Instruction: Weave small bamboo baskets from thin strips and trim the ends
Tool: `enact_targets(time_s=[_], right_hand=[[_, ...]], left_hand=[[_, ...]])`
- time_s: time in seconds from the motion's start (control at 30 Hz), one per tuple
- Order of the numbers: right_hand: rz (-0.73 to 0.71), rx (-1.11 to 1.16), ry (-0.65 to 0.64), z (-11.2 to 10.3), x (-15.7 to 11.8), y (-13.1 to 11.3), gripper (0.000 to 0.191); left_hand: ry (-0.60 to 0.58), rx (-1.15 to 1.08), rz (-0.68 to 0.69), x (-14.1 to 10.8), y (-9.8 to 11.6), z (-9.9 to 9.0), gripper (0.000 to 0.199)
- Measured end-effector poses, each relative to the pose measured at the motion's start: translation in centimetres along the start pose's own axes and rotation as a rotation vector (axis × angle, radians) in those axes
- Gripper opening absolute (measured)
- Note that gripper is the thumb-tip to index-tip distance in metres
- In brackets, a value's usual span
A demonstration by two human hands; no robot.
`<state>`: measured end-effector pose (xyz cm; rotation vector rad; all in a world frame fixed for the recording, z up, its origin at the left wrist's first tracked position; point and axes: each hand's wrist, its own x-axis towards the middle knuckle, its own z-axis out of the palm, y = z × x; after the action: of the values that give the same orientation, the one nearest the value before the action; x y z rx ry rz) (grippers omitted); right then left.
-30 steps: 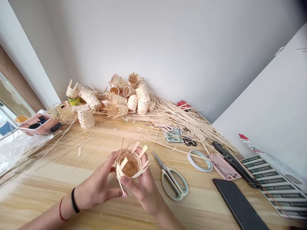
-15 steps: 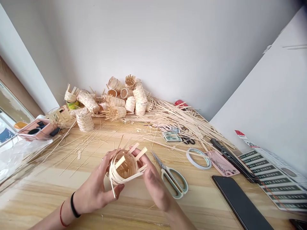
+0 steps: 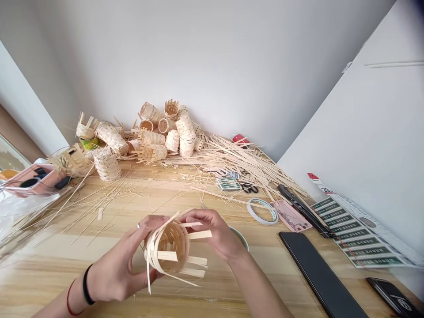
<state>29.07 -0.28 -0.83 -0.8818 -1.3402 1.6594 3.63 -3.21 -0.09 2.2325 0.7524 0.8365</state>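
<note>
A small basket (image 3: 172,244) woven from pale wooden strips is held over the table, its open mouth turned toward me. Several strip ends stick out of its rim, and thin loose ends hang at the lower left. My left hand (image 3: 115,265) wraps the basket's left side, thumb below and fingers over the top. At the upper right of the rim, the fingers of my right hand (image 3: 215,234) are closed by the strips; the fingertips are partly hidden, and a strip appears to be between them. Scissors (image 3: 244,238) lie mostly hidden behind my right hand.
Finished and part-woven baskets (image 3: 152,137) are heaped by the wall, beside loose strips (image 3: 245,161). On the right lie a tape roll (image 3: 251,213), a pink tray (image 3: 291,216), a utility knife (image 3: 304,210), a phone (image 3: 318,274) and a blade card (image 3: 351,232). A pink box (image 3: 36,181) stands left.
The basket has tilted, with its strip ends now pointing right. My right hand has moved up onto the rim's upper edge and covers most of the scissors. The view has shifted to the right.
</note>
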Motion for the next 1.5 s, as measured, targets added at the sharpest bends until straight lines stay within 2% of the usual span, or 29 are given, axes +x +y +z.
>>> enact_targets(time_s=[0.13, 0.27, 0.4, 0.5, 0.63, 0.77, 0.87, 1.0, 1.2, 1.37, 1.5], right_hand=[[0.047, -0.011, -0.043, -0.1, 0.1, 0.0, 0.028], [0.063, 0.057, -0.009, 0.2, 0.1, 0.2, 0.026], [0.068, 0.14, 0.026, 0.4, 0.2, 0.4, 0.029], [0.064, 0.157, 0.022, 0.5, 0.3, 0.5, 0.031], [0.062, 0.136, 0.013, 0.6, 0.4, 0.8, 0.033], [0.067, 0.127, -0.005, 0.9, 0.4, 1.1, 0.034], [0.047, 0.099, 0.01, 1.0, 0.4, 1.1, 0.037], [0.052, 0.076, 0.027, 1.1, 0.4, 1.0, 0.041], [0.028, 0.117, 0.084, 1.1, 0.4, 1.1, 0.04], [-0.039, 0.144, 0.096, 1.0, 0.4, 1.5, 0.034], [-0.065, 0.113, 0.106, 1.2, 0.3, 1.5, 0.033]], left_hand=[[-0.016, 0.012, -0.003, -0.2, 0.1, -0.1, 0.086], [-0.028, 0.043, -0.051, -0.9, -0.3, -0.1, 0.087], [0.055, 0.048, -0.102, -1.3, -1.0, 0.0, 0.087], [0.115, 0.04, -0.065, -1.1, -1.2, 0.3, 0.083], [0.085, 0.046, -0.005, -0.7, -1.2, 0.5, 0.076], [0.079, 0.021, -0.141, -1.0, -1.6, 0.5, 0.083], [0.041, -0.036, -0.193, -1.1, -1.6, 0.4, 0.088], [0.011, -0.03, -0.186, -0.8, -1.0, 0.3, 0.082], [0.053, -0.024, -0.164, -0.6, -1.0, 0.3, 0.074], [0.039, -0.016, -0.212, -1.1, -1.3, 0.4, 0.063], [0.119, -0.093, -0.302, -1.4, -1.1, 0.6, 0.053]])
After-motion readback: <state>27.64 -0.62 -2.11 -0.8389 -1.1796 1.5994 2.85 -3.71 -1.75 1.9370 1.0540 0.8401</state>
